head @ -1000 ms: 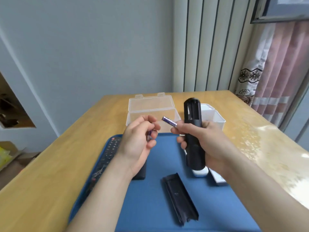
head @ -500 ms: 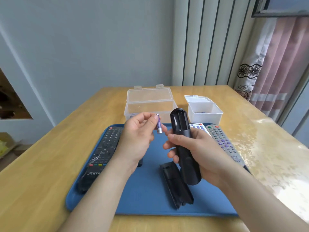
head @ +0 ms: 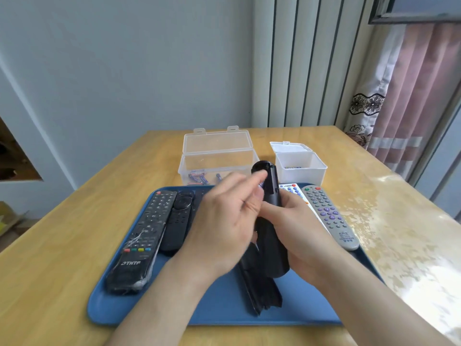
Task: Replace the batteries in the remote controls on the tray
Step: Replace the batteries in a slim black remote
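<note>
wooden table [head: 62, 258], blue tray [head: 102, 305], pale wall [head: 124, 71]

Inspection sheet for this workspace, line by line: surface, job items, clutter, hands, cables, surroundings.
Surface: wooden table, blue tray on it.
Job's things: black remote held upright, battery bay open; its cover lies on the tray; wrapped black remote and slim black remote at left, white remote and grey remote at right; clear box holds batteries; white box open.
Clutter: nothing seen.
Hands: right hand grips the black remote; left hand at the bay, blurred, hold unclear.
Cables: nothing seen.
Surroundings: grey wall, pink curtain.
</note>
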`<state>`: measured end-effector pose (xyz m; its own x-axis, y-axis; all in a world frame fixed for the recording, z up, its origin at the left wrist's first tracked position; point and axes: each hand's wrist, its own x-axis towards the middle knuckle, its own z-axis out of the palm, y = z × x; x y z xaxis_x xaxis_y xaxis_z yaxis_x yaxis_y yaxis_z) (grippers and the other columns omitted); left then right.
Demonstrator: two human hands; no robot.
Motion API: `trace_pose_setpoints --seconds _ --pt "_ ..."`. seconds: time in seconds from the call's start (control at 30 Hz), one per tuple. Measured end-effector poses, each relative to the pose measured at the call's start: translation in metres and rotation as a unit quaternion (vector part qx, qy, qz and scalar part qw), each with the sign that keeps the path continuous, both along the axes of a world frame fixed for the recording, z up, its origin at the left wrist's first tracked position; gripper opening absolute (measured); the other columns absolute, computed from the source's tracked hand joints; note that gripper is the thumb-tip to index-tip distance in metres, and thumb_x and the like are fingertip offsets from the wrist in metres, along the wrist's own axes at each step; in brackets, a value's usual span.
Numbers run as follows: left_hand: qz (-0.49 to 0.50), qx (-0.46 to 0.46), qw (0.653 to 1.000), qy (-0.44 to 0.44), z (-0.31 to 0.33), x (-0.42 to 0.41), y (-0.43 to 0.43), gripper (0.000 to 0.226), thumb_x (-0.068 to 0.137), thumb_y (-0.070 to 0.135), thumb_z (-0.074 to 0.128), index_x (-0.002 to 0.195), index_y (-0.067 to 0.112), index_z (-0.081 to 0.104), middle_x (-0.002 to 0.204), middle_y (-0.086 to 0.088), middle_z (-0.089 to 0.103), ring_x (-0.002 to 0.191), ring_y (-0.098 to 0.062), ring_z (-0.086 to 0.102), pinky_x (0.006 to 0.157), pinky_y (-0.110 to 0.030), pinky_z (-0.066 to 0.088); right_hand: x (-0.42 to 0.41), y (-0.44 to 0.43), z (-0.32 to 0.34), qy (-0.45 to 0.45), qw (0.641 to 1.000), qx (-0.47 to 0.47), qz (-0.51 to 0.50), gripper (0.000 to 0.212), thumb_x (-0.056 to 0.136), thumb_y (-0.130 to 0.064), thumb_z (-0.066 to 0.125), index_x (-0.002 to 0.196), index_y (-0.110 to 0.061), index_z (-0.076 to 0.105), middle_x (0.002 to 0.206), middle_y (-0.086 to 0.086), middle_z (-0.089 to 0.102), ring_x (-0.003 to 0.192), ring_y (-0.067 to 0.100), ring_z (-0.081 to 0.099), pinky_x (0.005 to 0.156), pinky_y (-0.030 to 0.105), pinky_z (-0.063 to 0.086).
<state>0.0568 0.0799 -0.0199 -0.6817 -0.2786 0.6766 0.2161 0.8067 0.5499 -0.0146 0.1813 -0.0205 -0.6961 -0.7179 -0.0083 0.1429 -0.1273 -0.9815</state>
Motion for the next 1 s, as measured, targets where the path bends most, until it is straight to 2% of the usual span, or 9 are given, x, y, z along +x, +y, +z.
trace_pose_setpoints --seconds 0.07,0.17,0.33,0.47,0.57,0.7,0.83,0.93,1.0 --pt "-0.005 -0.043 0.999 -0.013 -0.003 -0.002 0.003 0.037 0.099 0.028 0.045 0.129 0.013 0.06 0.098 0.011 0.057 0.088 -0.003 0.056 0.078 -0.02 0.047 -0.001 0.0 -0.001 0.023 1.0 -0.001 -0.019 0.005 0.093 -0.004 0.058 0.087 -0.002 0.058 0.065 0.011 0.053 0.061 0.022 0.05 0.053 0.029 0.044" --pt "-0.023 0.003 1.0 -0.004 -0.002 -0.003 0.002 0.034 0.096 0.021 0.05 0.127 0.015 0.062 0.097 0.01 0.055 0.078 -0.004 0.057 0.07 -0.021 0.05 -0.003 0.0 -0.002 0.054 0.998 0.0 -0.022 0.006 0.094 -0.003 0.056 0.089 -0.001 0.057 0.062 0.007 0.055 0.055 0.018 0.051 0.054 0.028 0.045" --pt "-0.035 0.078 0.996 0.001 0.004 -0.002 0.003 0.027 0.092 0.007 0.06 0.117 0.012 0.068 0.103 0.001 0.055 0.074 -0.001 0.056 0.057 -0.003 0.042 -0.001 0.0 -0.003 0.071 0.997 0.003 -0.024 0.003 0.092 0.0 0.054 0.092 0.002 0.056 0.062 0.008 0.054 0.048 0.014 0.052 0.048 0.021 0.044" --pt "-0.013 0.095 0.995 0.041 0.003 -0.001 0.007 0.023 0.088 0.003 0.065 0.109 0.007 0.071 0.099 -0.003 0.065 0.056 0.001 0.054 0.049 -0.002 0.038 -0.001 -0.001 -0.003 0.064 0.998 0.003 -0.023 0.007 0.093 -0.001 0.054 0.095 0.005 0.056 0.067 0.013 0.054 0.048 0.015 0.053 0.047 0.022 0.043" --pt "0.013 0.097 0.992 0.081 0.003 -0.001 0.006 0.019 0.088 0.007 0.065 0.105 0.008 0.073 0.099 0.0 0.069 0.068 -0.006 0.06 0.055 -0.003 0.042 -0.001 -0.001 -0.002 0.03 1.0 -0.001 -0.009 0.003 0.093 -0.002 0.057 0.092 0.0 0.056 0.068 0.014 0.054 0.049 0.016 0.054 0.049 0.024 0.044" --pt "0.04 0.038 0.992 0.111 0.001 -0.002 0.007 0.019 0.088 0.014 0.065 0.105 0.01 0.074 0.099 0.005 0.069 0.085 0.002 0.061 0.072 -0.006 0.043 0.002 0.0 0.001 0.013 1.0 -0.013 0.005 0.007 0.093 -0.003 0.058 0.086 -0.003 0.056 0.064 0.011 0.053 0.048 0.015 0.053 0.05 0.025 0.045" --pt "0.037 0.014 0.995 0.088 -0.001 -0.002 0.006 0.019 0.085 0.016 0.068 0.102 0.01 0.076 0.096 0.005 0.069 0.073 0.011 0.054 0.069 -0.002 0.036 0.006 0.0 0.003 0.04 0.999 -0.017 -0.003 0.012 0.094 -0.005 0.057 0.082 -0.006 0.054 0.056 0.002 0.055 0.049 0.014 0.051 0.05 0.025 0.044" --pt "-0.004 0.134 0.989 0.058 0.003 0.0 0.007 0.015 0.082 0.01 0.073 0.095 0.017 0.076 0.095 0.009 0.068 0.058 0.006 0.052 0.053 -0.007 0.042 0.007 0.0 0.002 0.063 0.998 -0.004 -0.009 0.008 0.093 -0.004 0.056 0.086 -0.003 0.054 0.058 0.004 0.056 0.05 0.015 0.051 0.049 0.023 0.044" --pt "-0.01 0.195 0.98 0.038 0.007 0.0 0.008 0.022 0.079 0.005 0.074 0.09 0.024 0.075 0.095 0.008 0.063 0.052 -0.001 0.049 0.045 -0.008 0.039 0.009 0.0 0.001 0.101 0.995 0.014 -0.005 0.005 0.091 -0.004 0.055 0.086 -0.006 0.054 0.06 0.004 0.056 0.05 0.014 0.053 0.05 0.022 0.045"
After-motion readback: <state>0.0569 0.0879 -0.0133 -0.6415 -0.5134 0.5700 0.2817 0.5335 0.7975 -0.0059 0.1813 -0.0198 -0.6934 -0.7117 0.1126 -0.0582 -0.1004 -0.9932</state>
